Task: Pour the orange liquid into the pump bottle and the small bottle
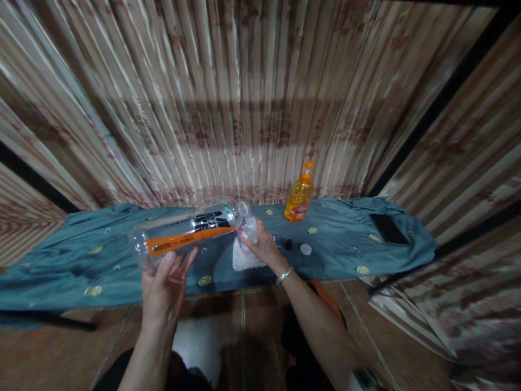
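A large clear plastic bottle point(187, 231) with an orange and black label lies almost level in the air above the cloth. My left hand point(165, 277) grips it from below near its base. The uncapped mouth points right, toward my right hand point(264, 244). Those fingers are closed around a small translucent thing point(250, 229) with pinkish marks, right at the bottle's mouth; its exact kind is unclear. Below it a white tissue-like sheet point(246, 262) rests on the cloth. To the right of my right hand lie a black cap point(288, 244) and a white cap point(305, 249).
A pump bottle of orange liquid point(299, 201) stands at the back of the blue-green cloth point(342, 250). A dark phone point(388, 229) lies at the right end. Pleated curtains point(252, 108) hang behind, with black frame bars point(439, 103) at the sides.
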### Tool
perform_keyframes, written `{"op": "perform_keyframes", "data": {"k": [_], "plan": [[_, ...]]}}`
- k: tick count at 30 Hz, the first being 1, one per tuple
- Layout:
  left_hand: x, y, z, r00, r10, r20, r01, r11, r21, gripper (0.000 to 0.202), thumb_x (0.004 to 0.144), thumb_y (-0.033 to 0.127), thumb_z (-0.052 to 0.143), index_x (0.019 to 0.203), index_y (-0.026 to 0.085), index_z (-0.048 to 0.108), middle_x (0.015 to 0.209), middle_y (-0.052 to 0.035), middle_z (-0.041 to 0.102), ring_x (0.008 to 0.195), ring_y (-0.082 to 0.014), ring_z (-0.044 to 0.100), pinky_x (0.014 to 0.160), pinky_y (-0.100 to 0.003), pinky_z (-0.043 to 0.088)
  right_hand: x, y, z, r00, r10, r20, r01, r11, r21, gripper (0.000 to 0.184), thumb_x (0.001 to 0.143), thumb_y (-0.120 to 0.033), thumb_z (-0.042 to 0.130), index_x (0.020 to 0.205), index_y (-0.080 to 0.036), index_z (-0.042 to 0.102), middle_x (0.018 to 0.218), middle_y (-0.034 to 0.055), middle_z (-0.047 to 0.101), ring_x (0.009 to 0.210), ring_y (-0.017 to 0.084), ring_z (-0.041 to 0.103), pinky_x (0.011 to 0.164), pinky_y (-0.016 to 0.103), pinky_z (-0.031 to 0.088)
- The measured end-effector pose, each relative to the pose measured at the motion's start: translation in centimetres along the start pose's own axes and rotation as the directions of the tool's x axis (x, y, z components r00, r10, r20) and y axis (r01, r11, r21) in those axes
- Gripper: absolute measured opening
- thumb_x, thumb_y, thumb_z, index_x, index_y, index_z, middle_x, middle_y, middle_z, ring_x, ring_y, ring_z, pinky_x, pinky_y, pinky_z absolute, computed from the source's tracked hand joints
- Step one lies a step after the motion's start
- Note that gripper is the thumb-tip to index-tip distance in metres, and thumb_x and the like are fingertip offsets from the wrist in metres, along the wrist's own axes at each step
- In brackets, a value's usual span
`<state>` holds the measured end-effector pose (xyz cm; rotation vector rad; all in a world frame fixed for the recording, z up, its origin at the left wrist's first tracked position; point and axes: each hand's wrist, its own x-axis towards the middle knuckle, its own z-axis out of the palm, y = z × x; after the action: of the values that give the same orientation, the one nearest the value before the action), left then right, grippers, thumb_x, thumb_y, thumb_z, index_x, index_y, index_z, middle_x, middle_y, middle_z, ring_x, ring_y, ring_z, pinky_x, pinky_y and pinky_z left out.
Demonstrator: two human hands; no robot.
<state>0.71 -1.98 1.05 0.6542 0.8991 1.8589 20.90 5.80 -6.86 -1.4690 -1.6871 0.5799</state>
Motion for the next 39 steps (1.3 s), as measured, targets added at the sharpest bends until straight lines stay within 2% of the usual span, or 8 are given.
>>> {"op": "perform_keyframes", "data": {"k": [4, 9, 17, 31, 39], "plan": [[0.00, -0.03, 0.05, 1.000, 0.002, 0.007, -0.002, 1.000, -0.001, 0.043, 0.054, 0.024, 0.085, 0.093, 0.029, 0.069, 0.082, 0.0069, 0.072, 0.080, -0.0162, 0.068, 0.099, -0.051, 0.047, -0.01, -0.03, -0.01, 1.000, -0.012, -0.004, 0.013, 1.000, 0.005, 0.068, 0.082, -0.032, 0.067, 0.138, -0.013, 0.033, 0.119, 0.0154, 0.065, 0.112, 0.029, 0.064, 0.094, 0.040, 0.050], [0.09, 0.02, -0.08, 1.000, 0.014, 0.018, -0.013, 1.000, -0.018, 0.043, 0.053, 0.022, 0.085, 0.092, 0.030, 0.069, 0.071, 0.0098, 0.068, 0.070, -0.0129, 0.066, 0.097, -0.050, 0.050, -0.01, -0.07, -0.03, 1.000, -0.012, 0.001, 0.012, 1.000, 0.004, 0.067, 0.083, -0.031, 0.066, 0.139, -0.015, 0.033, 0.120, 0.0144, 0.065, 0.112, 0.028, 0.063, 0.095, 0.041, 0.049], [0.03, 0.02, -0.11, 1.000, 0.016, 0.013, -0.016, 1.000, -0.016, 0.041, 0.057, 0.023, 0.083, 0.095, 0.029, 0.069, 0.080, 0.0074, 0.072, 0.078, -0.0156, 0.068, 0.095, -0.049, 0.052, 0.01, 0.01, 0.01, 1.000, -0.004, 0.004, 0.004, 1.000, -0.010, 0.069, 0.083, -0.031, 0.067, 0.140, -0.014, 0.031, 0.120, 0.0157, 0.065, 0.113, 0.028, 0.063, 0.094, 0.040, 0.050], [-0.03, 0.03, -0.06, 1.000, 0.001, -0.004, -0.001, 0.999, -0.039, 0.055, 0.054, 0.019, 0.084, 0.104, 0.034, 0.066, 0.081, 0.0092, 0.071, 0.078, -0.0154, 0.068, 0.103, -0.054, 0.043, -0.06, 0.08, 0.05, 1.000, -0.017, -0.005, 0.017, 1.000, -0.006, 0.068, 0.082, -0.031, 0.067, 0.139, -0.014, 0.033, 0.122, 0.0154, 0.064, 0.112, 0.028, 0.063, 0.095, 0.040, 0.050], [0.05, -0.02, -0.09, 1.000, 0.018, 0.004, -0.018, 1.000, -0.025, 0.045, 0.057, 0.019, 0.082, 0.098, 0.031, 0.068, 0.079, 0.0081, 0.071, 0.077, -0.0155, 0.067, 0.100, -0.056, 0.046, -0.05, 0.09, 0.03, 1.000, -0.005, 0.007, 0.005, 1.000, -0.014, 0.068, 0.083, -0.031, 0.066, 0.140, -0.014, 0.032, 0.118, 0.0149, 0.065, 0.110, 0.028, 0.064, 0.093, 0.040, 0.050]]}}
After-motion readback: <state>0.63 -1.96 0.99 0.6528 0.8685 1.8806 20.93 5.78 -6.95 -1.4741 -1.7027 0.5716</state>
